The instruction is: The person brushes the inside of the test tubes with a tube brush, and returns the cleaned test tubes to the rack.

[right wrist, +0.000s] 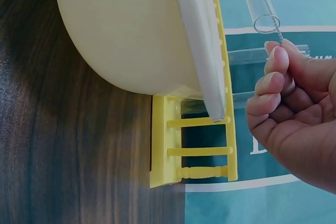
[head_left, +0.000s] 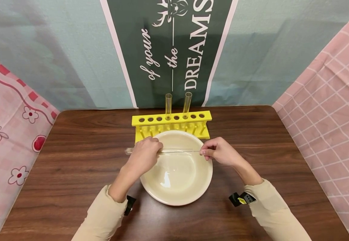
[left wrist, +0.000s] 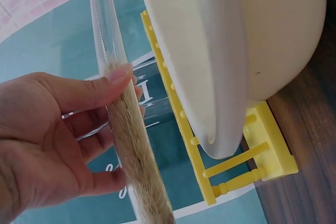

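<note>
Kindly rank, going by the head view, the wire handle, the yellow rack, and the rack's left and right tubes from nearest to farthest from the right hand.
1. Wire handle: pinched by the right hand.
2. Yellow rack: ahead and left of the hand.
3. Right tube: in the rack, right of its middle.
4. Left tube: in the rack, farther left.

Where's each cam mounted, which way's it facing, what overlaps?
Head: worn on the head, facing forward and down at bowl and rack; left hand, right hand and sleeves show.
Left wrist: worn there, facing the left hand gripping the test tube; right hand partly shows.
Right wrist: worn there, facing the right hand pinching the twisted wire; left hand barely shows.
Wrist views share bowl, rack, test tube.
</note>
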Demonstrator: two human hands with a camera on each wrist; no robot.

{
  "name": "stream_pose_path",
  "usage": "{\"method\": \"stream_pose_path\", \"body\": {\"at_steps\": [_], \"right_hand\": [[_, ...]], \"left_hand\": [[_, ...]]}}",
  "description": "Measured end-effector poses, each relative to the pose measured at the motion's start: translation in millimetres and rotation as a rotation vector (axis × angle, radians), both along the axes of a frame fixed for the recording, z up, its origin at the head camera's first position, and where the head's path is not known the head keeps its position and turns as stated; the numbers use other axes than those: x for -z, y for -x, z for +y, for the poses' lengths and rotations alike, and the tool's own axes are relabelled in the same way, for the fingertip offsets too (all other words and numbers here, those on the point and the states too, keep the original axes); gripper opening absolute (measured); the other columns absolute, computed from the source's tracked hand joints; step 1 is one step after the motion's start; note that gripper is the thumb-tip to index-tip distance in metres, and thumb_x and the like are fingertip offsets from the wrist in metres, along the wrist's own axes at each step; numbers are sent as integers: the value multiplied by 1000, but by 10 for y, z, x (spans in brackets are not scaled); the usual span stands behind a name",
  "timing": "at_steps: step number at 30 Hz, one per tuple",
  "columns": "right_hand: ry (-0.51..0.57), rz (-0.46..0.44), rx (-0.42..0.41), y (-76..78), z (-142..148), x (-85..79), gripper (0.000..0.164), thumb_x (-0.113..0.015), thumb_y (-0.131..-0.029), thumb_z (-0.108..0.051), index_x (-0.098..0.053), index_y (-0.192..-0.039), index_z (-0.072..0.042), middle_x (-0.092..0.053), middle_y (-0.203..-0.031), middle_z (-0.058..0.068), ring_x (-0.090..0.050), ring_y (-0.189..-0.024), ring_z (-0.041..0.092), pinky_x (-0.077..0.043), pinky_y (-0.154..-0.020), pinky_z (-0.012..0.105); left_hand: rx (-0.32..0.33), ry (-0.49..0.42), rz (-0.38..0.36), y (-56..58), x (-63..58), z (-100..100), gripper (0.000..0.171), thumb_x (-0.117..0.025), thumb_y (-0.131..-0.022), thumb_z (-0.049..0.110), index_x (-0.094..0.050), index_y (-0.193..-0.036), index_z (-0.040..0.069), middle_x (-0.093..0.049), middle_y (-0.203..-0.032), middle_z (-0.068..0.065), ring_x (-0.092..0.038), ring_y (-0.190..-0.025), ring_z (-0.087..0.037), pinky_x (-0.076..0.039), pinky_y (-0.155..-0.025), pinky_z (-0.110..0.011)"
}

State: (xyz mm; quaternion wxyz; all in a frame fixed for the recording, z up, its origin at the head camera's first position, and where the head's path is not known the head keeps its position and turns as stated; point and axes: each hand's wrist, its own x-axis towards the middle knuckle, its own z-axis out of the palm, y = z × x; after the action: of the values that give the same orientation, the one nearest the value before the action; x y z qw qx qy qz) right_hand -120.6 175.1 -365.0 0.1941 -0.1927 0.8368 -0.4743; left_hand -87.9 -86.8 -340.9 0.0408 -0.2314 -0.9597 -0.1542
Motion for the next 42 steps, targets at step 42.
{"method": "stream_pose_path", "body": {"at_steps": [42], "right_hand": [[161, -205, 172, 56, -42, -32, 15, -58, -85, 0, -60, -81, 14, -53, -59, 8, -50, -56, 16, -47, -57, 27]], "left_hand": [[53, -12, -40, 21, 92, -93, 31, -53, -70, -21, -61, -86, 4, -54, -76, -7, -53, -74, -25, -44, -59, -33]]}}
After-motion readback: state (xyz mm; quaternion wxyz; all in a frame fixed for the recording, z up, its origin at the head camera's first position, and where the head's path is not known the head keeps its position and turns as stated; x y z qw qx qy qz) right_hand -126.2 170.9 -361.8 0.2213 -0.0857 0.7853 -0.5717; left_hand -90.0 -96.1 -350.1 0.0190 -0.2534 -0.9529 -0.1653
